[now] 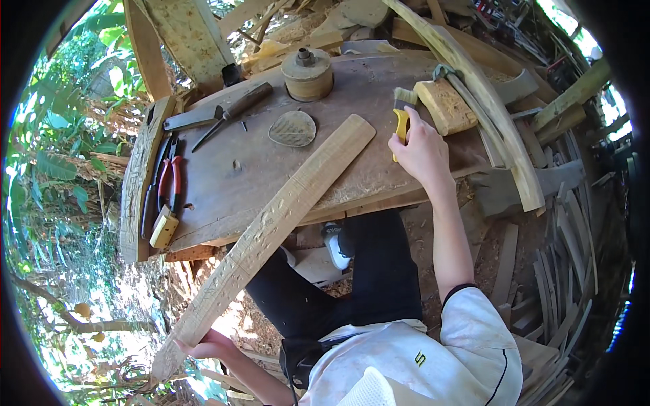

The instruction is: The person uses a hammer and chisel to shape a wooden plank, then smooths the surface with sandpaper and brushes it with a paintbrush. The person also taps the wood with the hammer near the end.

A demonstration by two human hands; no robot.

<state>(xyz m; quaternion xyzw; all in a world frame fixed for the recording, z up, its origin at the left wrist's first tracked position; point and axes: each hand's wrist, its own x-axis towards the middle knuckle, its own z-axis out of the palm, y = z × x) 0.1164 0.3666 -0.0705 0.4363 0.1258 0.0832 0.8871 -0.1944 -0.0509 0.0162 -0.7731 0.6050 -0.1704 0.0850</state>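
And here's the long, pale wooden plank (274, 210), slanting from the lower left of the frame up to the centre, its upper end over the broad brown wooden workbench (217, 183). The left hand (211, 344) is clamped around the plank's edge near its lower end. Over at the upper right, the right hand (421, 150) has its fingers closed around the yellow-handled flat paintbrush (401, 124), bristles pointing away and well apart from the plank!

How far along? The plank looks cut to shape, one end rounded, with hollows and scratch-like marks along its face; I'd judge the shaping well advanced. Brushing the surface looks like the step in hand, but how much is already brushed, and how much is left, I cannot tell.

Now the count: one plank, one brush, two hands, both busy. Upper centre, one round tan wooden pot with a metal top (308, 76), and below it one flat oval brown disc (292, 128). At the left, one pair of red-handled pliers (177, 177) and one small pale yellow block (164, 227). Upper right, one chunky pale wooden block (447, 108) beside the brush. Thin grey-brown wood strips (569, 237) crowd the right edge, too many to count!
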